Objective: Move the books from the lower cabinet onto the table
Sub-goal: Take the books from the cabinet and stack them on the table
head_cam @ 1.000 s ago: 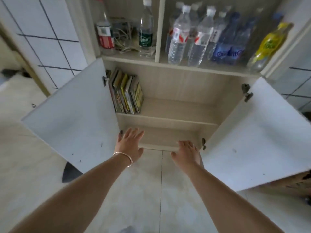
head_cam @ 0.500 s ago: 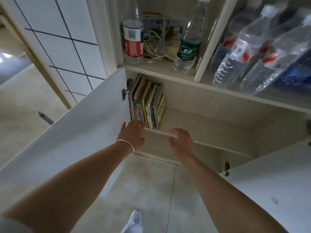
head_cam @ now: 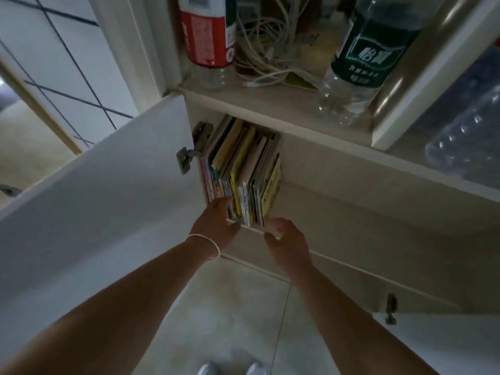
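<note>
Several thin colourful books [head_cam: 243, 169] stand upright in a row at the left end of the lower cabinet's shelf [head_cam: 351, 212]. My left hand [head_cam: 217, 224], a white bracelet on its wrist, reaches the bottom front of the leftmost books, fingers touching their spines. My right hand [head_cam: 286, 240] hovers just below the right end of the row, near the yellow-covered book, fingers loosely curled and holding nothing.
The white left cabinet door [head_cam: 102, 198] stands open beside my left arm; the right door [head_cam: 446, 345] is open at lower right. The shelf above holds a red-labelled bottle [head_cam: 207, 36], tangled cables [head_cam: 267, 52], a green-labelled bottle [head_cam: 359, 60] and clear water bottles [head_cam: 468, 136]. Tiled floor [head_cam: 230, 315] below.
Both hands moved forward and up to the row of books. The view closed in on the cabinet. My left hand now touches the leftmost books.
</note>
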